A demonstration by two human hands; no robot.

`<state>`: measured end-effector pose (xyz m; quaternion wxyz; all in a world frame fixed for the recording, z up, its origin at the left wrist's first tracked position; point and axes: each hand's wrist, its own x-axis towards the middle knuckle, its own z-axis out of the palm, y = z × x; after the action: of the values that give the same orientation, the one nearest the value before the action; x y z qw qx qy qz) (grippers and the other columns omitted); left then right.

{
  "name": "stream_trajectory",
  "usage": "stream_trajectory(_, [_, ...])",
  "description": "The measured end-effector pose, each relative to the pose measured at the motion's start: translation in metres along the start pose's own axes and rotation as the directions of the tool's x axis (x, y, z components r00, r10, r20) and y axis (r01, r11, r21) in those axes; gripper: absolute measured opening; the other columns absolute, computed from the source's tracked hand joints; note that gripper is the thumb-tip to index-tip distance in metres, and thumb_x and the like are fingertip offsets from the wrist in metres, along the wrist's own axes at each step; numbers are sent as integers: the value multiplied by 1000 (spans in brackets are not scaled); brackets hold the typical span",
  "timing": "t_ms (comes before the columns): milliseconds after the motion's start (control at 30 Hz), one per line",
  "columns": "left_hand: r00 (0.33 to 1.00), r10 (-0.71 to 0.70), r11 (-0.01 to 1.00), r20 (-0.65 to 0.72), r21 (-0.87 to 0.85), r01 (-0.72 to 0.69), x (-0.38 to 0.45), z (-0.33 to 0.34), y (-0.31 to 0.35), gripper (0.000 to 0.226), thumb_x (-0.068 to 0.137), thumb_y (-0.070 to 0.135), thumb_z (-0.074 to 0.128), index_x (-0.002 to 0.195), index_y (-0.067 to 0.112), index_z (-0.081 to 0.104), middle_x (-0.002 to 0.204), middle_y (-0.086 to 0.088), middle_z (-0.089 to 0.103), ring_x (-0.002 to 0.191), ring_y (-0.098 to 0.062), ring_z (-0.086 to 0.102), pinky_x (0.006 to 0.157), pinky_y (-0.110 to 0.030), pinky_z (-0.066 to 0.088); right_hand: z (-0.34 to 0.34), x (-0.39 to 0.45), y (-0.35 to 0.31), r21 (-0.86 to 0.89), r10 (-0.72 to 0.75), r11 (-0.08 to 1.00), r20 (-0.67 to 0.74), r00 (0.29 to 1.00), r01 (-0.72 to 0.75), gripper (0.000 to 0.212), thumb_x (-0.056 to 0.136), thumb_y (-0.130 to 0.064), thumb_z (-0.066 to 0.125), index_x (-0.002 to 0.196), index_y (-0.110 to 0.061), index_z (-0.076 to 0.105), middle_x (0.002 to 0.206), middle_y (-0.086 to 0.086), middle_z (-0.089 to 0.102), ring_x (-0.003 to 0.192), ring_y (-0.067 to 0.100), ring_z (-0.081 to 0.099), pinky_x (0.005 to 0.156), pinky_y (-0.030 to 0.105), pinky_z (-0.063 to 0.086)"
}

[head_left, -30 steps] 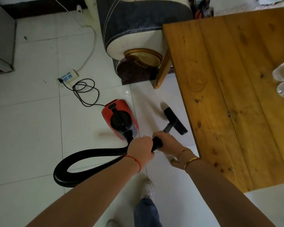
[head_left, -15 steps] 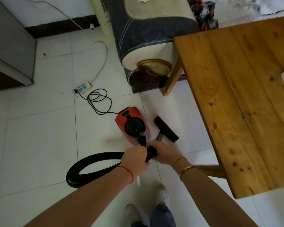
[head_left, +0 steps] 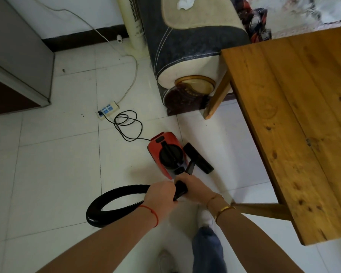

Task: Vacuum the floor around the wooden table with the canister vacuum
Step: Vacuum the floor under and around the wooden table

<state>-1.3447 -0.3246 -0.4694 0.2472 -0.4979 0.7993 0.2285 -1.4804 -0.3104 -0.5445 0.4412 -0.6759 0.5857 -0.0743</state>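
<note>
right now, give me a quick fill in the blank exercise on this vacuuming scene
1. The canister vacuum has a body coloured ____.
2. Both the left hand and the right hand grip the black ____.
3. The vacuum's black cord runs to a power strip lying on the ____.
4. The floor nozzle lies between the vacuum and the wooden ____.

Missing words: red; hose; floor; table
</note>
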Motion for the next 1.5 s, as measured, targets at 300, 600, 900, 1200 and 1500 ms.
stream_trajectory(300, [995, -89, 992, -51, -99, 83, 56, -34, 1, 25, 87, 31, 58, 105, 15, 56, 97, -2, 61, 85, -19, 63, 71, -28, 48, -52, 60, 23, -72, -87, 993, 80, 993, 92, 9, 84, -6, 61, 92, -10, 59, 101, 6, 59, 87, 13, 49, 77, 15, 31])
stream_trajectory(600, [978, -196, 943, -74, -288, 167, 122, -77, 8, 29, 85, 40, 57, 96, 13, 59, 84, -2, 61, 74, -19, 63, 64, -28, 51, -132, 134, 38, -212, -156, 950, 314, 936, 229, 12, 83, -5, 60, 95, -6, 60, 101, 10, 59, 91, 24, 58, 83, 30, 46])
stream_trajectory(900, [956, -293, 826, -7, -506, 249, 176, -96, 27, 23, 82, 31, 64, 95, 12, 61, 76, -2, 64, 63, -15, 64, 57, -25, 56, -181, 182, 56, -385, -72, 869, 521, 850, 310, 2, 87, -16, 59, 90, -15, 59, 94, 5, 63, 85, 21, 60, 78, 29, 48])
stream_trajectory(1200, [954, -286, 735, 92, -618, 280, 179, -97, 36, 16, 80, 28, 63, 81, 14, 55, 63, 0, 56, 47, -15, 60, 45, -23, 51, -181, 185, 70, -399, -29, 861, 579, 815, 315, 7, 87, -15, 63, 94, -17, 61, 88, 2, 63, 82, 20, 61, 73, 24, 43])
stream_trajectory(1500, [952, -285, 742, 113, -603, 293, 174, -89, 37, 18, 81, 27, 62, 83, 9, 61, 73, -7, 63, 57, -20, 63, 52, -27, 53, -173, 183, 72, -429, -32, 835, 587, 809, 345, 15, 85, -10, 61, 81, -22, 52, 84, 0, 55, 73, 16, 51, 60, 18, 32])
